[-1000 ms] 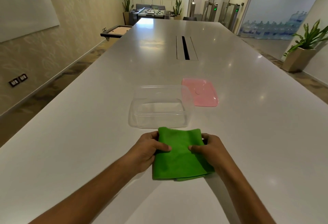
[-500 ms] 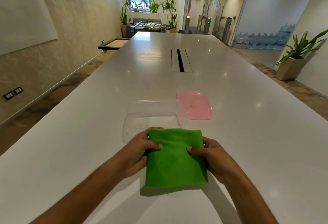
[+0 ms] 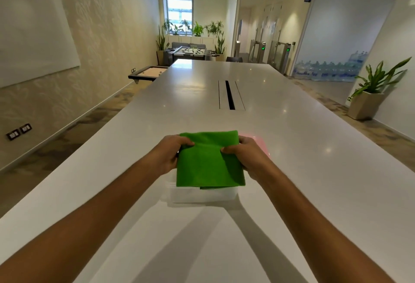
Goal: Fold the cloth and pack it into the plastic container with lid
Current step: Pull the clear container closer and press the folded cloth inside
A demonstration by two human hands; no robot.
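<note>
A folded green cloth (image 3: 208,161) hangs in the air above the clear plastic container (image 3: 202,195), hiding most of it; only the container's near wall shows below the cloth. My left hand (image 3: 171,154) grips the cloth's left edge, thumb on top. At the right edge my right hand (image 3: 246,154) grips it the same way. The pink lid (image 3: 261,144) lies flat on the white table (image 3: 314,170) just beyond my right hand, mostly covered by it.
A cable slot (image 3: 230,95) runs along the table's middle farther away. A potted plant (image 3: 370,94) stands on the floor to the right, past the table edge. A foosball table (image 3: 190,51) sits at the room's far end.
Both hands have lifted the folded cloth off the table and carried it forward over the container. The head camera has tilted up.
</note>
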